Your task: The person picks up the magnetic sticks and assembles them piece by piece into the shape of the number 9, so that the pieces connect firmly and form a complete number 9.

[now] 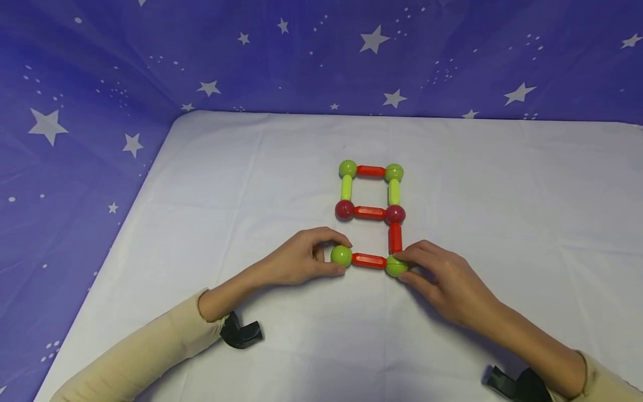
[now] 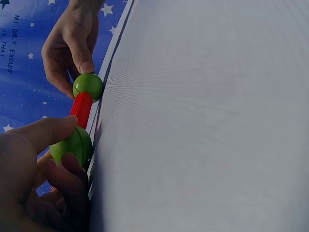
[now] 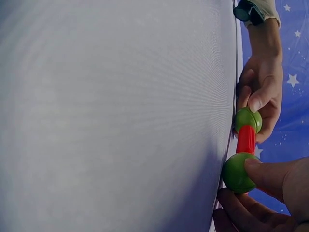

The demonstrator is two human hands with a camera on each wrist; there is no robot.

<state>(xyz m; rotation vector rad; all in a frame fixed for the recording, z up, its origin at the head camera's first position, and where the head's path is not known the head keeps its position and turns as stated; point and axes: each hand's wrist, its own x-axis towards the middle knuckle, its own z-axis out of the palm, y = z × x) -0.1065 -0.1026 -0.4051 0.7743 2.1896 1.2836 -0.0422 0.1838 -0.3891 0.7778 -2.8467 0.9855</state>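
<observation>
A figure of sticks and balls lies on the white cloth. Its far part is a closed square: two green balls [image 1: 348, 168] joined by a red stick [image 1: 371, 171], two light-green sticks [image 1: 394, 192] as sides, and two dark red balls [image 1: 344, 210] joined by another red stick. From the right dark red ball a red stick [image 1: 395, 237] runs down to a green ball [image 1: 396, 266], which my right hand [image 1: 447, 285] pinches between thumb and fingers. A red stick [image 1: 369, 261] links it to the left green ball [image 1: 341, 255], gripped by my left hand [image 1: 301, 258].
White cloth [image 1: 502, 184] covers the table. A blue sheet with stars [image 1: 311, 61] hangs behind it and along the left side. Black wrist mounts [image 1: 241, 332] sit at both cuffs.
</observation>
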